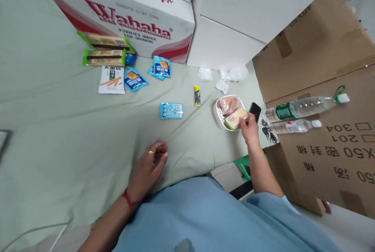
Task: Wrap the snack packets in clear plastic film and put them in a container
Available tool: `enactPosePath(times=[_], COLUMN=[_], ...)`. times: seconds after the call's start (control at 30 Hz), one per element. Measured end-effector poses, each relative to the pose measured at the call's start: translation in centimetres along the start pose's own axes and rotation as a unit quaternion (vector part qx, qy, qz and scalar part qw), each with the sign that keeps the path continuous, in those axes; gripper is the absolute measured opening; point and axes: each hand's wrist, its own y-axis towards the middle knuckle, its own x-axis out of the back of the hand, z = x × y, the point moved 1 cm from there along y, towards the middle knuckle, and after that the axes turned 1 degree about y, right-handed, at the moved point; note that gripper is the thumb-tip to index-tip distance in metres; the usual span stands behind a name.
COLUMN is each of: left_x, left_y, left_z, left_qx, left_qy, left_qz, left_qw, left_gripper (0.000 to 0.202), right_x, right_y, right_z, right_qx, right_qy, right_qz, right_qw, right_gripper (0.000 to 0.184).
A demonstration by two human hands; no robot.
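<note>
My right hand (250,126) grips a tan snack packet (236,118) at the rim of a small white bowl (218,114); a pink wrapped snack (229,105) lies inside the bowl. My left hand (150,166) rests on the grey-green cloth with its fingers curled loosely and nothing in them; a gold ring shows on one finger and a red cord on the wrist. A blue snack packet (171,110) and a small yellow wrapped bar (197,95) lie on the cloth between my hands and the boxes.
More snacks lie at the back left: two green-ended biscuit packs (104,50), a white packet (111,80), blue packets (162,67). A Wahaha water carton (125,13) and white boxes stand behind. Two water bottles (301,108), keys (269,133) and a black device (254,110) lie by brown cartons.
</note>
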Motion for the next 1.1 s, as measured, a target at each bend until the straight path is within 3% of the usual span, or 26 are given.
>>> enactPosePath(times=[0.17,0.3,0.5,0.67,0.83,0.97,1.1], left_x=[0.0,0.1,0.1,0.1,-0.1,-0.1,-0.1], left_y=[0.3,0.4,0.3,0.1,0.1,0.2,0.2], left_z=[-0.3,-0.6,-0.6,-0.5,-0.4,-0.4,-0.2], left_qx=[-0.031,-0.044,-0.048,-0.05,-0.057,-0.058,-0.063], left_qy=[0.025,0.036,0.042,0.046,0.041,0.028,-0.007], left_qz=[0.0,0.0,-0.003,-0.003,-0.01,-0.008,-0.013], left_qw=[0.999,0.998,0.998,0.998,0.998,0.998,0.998], left_gripper=[0.043,0.04,0.039,0.037,0.036,0.035,0.035], right_x=[0.1,-0.7,-0.2,1.8,0.6,1.0,2.6], right_y=[-1.3,-2.6,-3.0,-1.4,-0.1,1.8,6.0], right_z=[1.1,1.4,0.8,1.1,2.4,3.7,6.8], right_qx=[0.024,0.031,0.03,0.095,0.17,0.147,0.104], right_qy=[-0.171,-0.198,-0.208,-0.15,-0.14,-0.157,-0.139], right_qz=[-0.06,-0.097,-0.052,-0.073,0.011,0.056,0.057], right_qw=[0.983,0.975,0.976,0.981,0.975,0.975,0.983], right_gripper=[0.053,0.045,0.042,0.044,0.037,0.033,0.035])
